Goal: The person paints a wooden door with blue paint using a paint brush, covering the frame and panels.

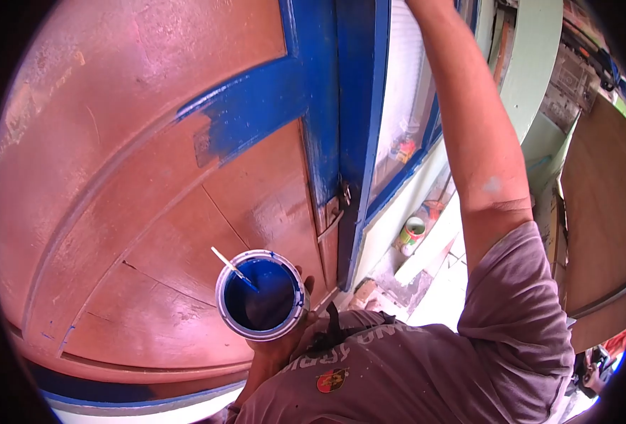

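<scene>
My left hand (279, 346) is closed around the side and underside of a paint can (222, 311), held in front of my body. Dark blue paint (267, 307) fills part of the can, and blue smears mark its rim. A thin pale stick (226, 260) leans in the can with its lower end at the paint. Facing me is a brown panelled wooden door (178, 261), whose blue-painted rail (256, 102) ends in a ragged edge on the left. My right arm reaches up past the top edge of the view, so my right hand is out of sight.
The blue door frame (361, 127) and a window (401, 92) stand right of the door. A metal latch (345, 194) sits at the door's edge. Below the window is an open tin (413, 230). Farther right leans a brown board (599, 205).
</scene>
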